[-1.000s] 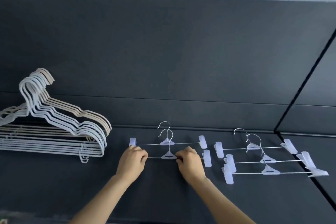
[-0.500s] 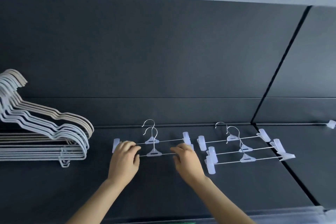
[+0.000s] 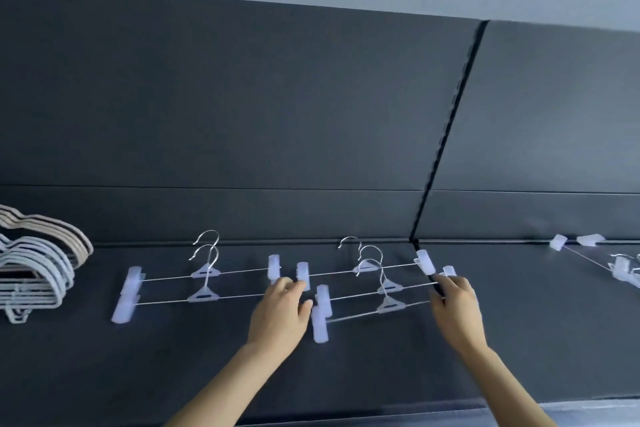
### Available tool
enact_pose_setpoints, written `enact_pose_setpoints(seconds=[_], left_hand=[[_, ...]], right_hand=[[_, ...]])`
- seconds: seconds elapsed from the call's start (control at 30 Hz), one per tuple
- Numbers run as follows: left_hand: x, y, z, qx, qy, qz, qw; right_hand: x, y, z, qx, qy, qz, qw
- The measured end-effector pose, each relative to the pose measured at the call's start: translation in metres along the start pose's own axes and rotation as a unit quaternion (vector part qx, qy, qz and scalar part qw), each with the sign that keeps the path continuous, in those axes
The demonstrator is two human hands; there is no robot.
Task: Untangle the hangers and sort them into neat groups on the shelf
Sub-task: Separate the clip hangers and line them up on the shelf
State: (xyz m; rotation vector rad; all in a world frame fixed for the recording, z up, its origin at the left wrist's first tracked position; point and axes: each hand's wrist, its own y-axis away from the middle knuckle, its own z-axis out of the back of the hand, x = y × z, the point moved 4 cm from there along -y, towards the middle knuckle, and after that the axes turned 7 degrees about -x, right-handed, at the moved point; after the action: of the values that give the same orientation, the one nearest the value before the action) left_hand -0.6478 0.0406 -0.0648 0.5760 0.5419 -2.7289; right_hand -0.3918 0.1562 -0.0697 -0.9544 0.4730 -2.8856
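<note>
The trio of clip hangers [image 3: 388, 287] lies flat on the shelf [image 3: 519, 340], hooks toward the back panel [image 3: 242, 114], just right of the pair of clip hangers [image 3: 203, 295]; we judge the sets are kept apart for sorting. The right grip [image 3: 457, 305] pinches the trio's right ends. The left grip [image 3: 280, 308] lies curled at its left clips, and we cannot tell whether it holds anything. Both ends taken suggests squaring the trio. The coat hanger stack [image 3: 41, 260] sits well apart, left.
</note>
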Motion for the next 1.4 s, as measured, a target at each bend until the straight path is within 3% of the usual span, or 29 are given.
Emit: enact_pose_setpoints(seconds=[0.17, 0.33, 0.5, 0.67, 0.73, 0.8, 0.87, 0.97, 1.17, 1.4], left_hand=[[-0.018, -0.007, -0.028, -0.012, -0.057, 0.062, 0.996], [-0.060, 0.010, -0.034, -0.126, -0.033, -0.054, 0.990], [-0.110, 0.027, -0.061, -0.052, -0.003, -0.110, 0.993], [-0.144, 0.017, -0.087, 0.062, 0.004, -0.099, 0.993], [-0.142, 0.012, -0.092, 0.118, 0.003, -0.068, 0.991], [-0.132, 0.008, -0.089, 0.118, 0.009, -0.040, 0.992], [-0.114, 0.007, -0.082, 0.107, 0.000, -0.020, 0.994], [-0.087, 0.008, -0.072, 0.096, -0.020, 0.008, 0.995], [-0.049, 0.013, -0.054, 0.051, -0.030, 0.022, 0.998], [-0.026, 0.009, -0.039, 0.078, -0.021, 0.030, 0.996]], right_hand=[[-0.025, -0.029, 0.018, -0.016, 0.031, 0.025, 0.999], [-0.066, -0.055, 0.034, -0.014, 0.052, -0.027, 0.998], [-0.090, -0.063, 0.040, 0.006, 0.104, -0.044, 0.994], [-0.092, -0.061, 0.042, 0.007, 0.088, -0.023, 0.996], [-0.094, -0.060, 0.051, -0.033, 0.068, -0.024, 0.997], [-0.102, -0.065, 0.062, -0.058, 0.068, -0.049, 0.995], [-0.111, -0.067, 0.062, 0.003, 0.079, -0.072, 0.994], [-0.105, -0.053, 0.049, 0.103, -0.030, -0.076, 0.991], [-0.076, -0.022, 0.038, 0.076, -0.128, -0.021, 0.989], [-0.070, 0.003, 0.020, 0.119, -0.139, -0.028, 0.983]])
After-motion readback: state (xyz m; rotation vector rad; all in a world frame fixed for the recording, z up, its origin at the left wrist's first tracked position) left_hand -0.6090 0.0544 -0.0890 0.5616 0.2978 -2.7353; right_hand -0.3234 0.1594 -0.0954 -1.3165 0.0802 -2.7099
